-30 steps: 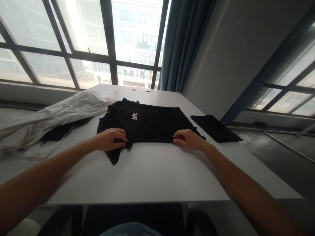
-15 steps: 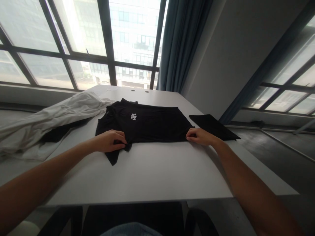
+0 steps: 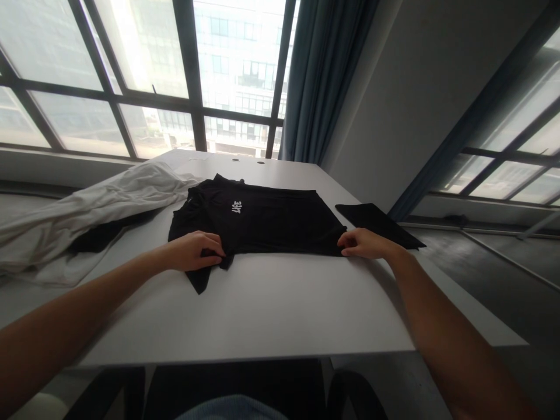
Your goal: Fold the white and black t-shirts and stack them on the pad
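A black T-shirt [image 3: 280, 219] with small white lettering lies spread sideways on the white table [image 3: 262, 309], its collar end to the left and its hem to the right. My left hand [image 3: 196, 251] pinches the near edge by the sleeve, and a pointed flap of black cloth hangs out below the fingers. At the near hem corner, my right hand [image 3: 361, 242] is closed on the fabric. Between my two hands the near edge runs almost straight.
Left of the shirt lies a heap of white cloth [image 3: 109, 192] with a dark patch in it. A flat folded black cloth [image 3: 378, 224] rests by the table's right edge. Beyond the table are windows and a blue curtain [image 3: 326, 81]. Chair armrests [image 3: 356, 394] show below.
My right hand has shifted slightly right and a little down with the hem corner, drawing the near edge longer. My left hand has stayed in place.
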Tool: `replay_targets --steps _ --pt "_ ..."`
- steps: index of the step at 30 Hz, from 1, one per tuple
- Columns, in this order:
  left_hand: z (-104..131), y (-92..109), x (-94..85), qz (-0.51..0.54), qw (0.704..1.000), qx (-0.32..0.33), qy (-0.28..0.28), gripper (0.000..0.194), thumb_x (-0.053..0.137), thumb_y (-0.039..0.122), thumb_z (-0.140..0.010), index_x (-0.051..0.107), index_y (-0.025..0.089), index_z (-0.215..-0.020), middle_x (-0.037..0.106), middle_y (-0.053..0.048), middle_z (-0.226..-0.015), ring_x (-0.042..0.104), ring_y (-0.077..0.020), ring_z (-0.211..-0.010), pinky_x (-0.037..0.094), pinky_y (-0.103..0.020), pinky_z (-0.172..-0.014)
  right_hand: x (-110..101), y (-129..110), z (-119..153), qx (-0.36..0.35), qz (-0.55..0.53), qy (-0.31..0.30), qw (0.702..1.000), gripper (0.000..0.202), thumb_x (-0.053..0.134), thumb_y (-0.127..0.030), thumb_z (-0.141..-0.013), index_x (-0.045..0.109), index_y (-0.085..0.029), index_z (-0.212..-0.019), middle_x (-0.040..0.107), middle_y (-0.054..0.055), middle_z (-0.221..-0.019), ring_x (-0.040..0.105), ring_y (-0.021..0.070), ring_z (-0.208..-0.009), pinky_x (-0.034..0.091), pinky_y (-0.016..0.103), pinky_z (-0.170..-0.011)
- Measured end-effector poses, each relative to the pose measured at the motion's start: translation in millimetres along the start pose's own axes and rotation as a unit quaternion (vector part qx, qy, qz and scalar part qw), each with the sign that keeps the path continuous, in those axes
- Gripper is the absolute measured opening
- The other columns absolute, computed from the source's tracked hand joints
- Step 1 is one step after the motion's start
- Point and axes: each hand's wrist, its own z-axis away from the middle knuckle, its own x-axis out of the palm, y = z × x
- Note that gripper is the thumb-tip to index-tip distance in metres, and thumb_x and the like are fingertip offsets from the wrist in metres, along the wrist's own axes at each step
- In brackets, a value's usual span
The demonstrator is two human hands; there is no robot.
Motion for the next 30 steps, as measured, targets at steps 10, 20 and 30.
replay_targets --steps 10,20,30 --pt "0.4 -1.5 1.3 -0.005 1.000 0.007 -0.001 0.023 0.062 0.036 -0.096 0.079 0.020 -0.097 0.073 -0.007 -0.096 0.070 -0.0158 -0.082 0.053 -0.022 -0.079 -4.2 -1.5 5.4 0.014 0.025 -0.026 0.999 0.016 0.071 -0.036 -0.070 0.072 -0.020 -0.070 0.068 0.004 -0.071 0.059 0.0185 -0.068 0.044 0.028 -0.061" --pt "-1.8 3.0 -1.1 -0.006 1.000 0.001 -0.006 0.026 0.061 0.037 -0.096 0.079 0.019 -0.096 0.074 -0.007 -0.096 0.071 -0.0164 -0.082 0.053 -0.023 -0.077 -6.8 -6.2 13.0 0.064 0.024 -0.089 0.994 0.018 0.078 -0.038 -0.068 0.076 -0.020 -0.073 0.074 0.007 -0.076 0.066 0.0232 -0.071 0.048 0.031 -0.061" --pt "-1.6 -0.5 1.9 0.006 1.000 0.001 -0.004 0.030 0.061 0.043 -0.096 0.079 0.019 -0.095 0.073 -0.008 -0.094 0.069 -0.0165 -0.080 0.053 -0.024 -0.076 11.5 35.5 -23.0 0.122 -0.045 0.172 0.977 0.044 0.071 -0.031 -0.084 0.070 -0.013 -0.124 0.075 0.014 -0.114 0.070 0.0224 -0.088 0.054 0.032 -0.081"
